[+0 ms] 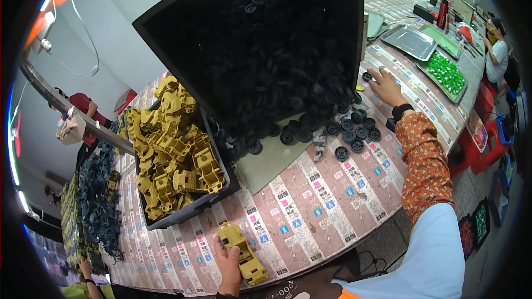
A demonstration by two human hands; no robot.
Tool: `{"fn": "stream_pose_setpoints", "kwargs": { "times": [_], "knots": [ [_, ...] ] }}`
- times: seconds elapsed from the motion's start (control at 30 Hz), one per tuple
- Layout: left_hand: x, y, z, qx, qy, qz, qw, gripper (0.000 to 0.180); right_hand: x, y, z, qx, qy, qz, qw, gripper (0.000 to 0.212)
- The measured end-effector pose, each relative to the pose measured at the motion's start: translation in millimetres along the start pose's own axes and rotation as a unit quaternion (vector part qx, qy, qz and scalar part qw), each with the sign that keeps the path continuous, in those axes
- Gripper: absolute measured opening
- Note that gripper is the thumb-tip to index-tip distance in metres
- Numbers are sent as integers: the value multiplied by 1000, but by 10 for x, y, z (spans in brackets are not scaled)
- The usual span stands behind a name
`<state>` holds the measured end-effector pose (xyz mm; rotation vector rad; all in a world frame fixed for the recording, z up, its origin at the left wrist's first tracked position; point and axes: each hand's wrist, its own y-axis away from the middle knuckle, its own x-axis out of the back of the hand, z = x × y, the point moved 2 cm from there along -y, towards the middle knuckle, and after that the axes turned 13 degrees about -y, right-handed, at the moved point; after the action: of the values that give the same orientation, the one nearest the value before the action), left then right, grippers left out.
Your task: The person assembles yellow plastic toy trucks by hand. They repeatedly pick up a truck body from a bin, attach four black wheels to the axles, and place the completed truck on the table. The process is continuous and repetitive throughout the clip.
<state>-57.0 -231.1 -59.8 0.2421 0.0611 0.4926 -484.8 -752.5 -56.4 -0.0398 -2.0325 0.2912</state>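
Lower centre: left hand (228, 270) gripping yellow toy truck body (242, 251). Right of centre: right hand (386, 87) reaching open-fingered for black wheels (354, 127); seemingly wheel-pickup step, next needing pinch on one.

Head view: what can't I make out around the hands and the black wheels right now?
- Left hand: wrist cut off by the lower edge; its grip on the yellow toy truck body is partly hidden.
- Right hand: fingertips too small to tell contact with a wheel.
- Black tray: wheels inside too dark to separate.

I see a yellow moulded plastic toy truck body (242, 252) lying tilted at the table's near edge; small black ribbed plastic wheels (354, 127) lie scattered farther right.
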Motion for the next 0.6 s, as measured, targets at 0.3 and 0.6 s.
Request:
{"fn": "stream_pose_setpoints", "kwargs": {
  "times": [0.3, 0.6],
  "knots": [
    [-28, -4, -41, 2, -27, 10, 1000, 86, -239, -232, 261, 98, -159, -23, 982, 36],
    [49, -12, -165, 12, -47, 1, 999, 83, -115, 1309, -575, 129, -288, -57, 947, 49]
  ]
}}
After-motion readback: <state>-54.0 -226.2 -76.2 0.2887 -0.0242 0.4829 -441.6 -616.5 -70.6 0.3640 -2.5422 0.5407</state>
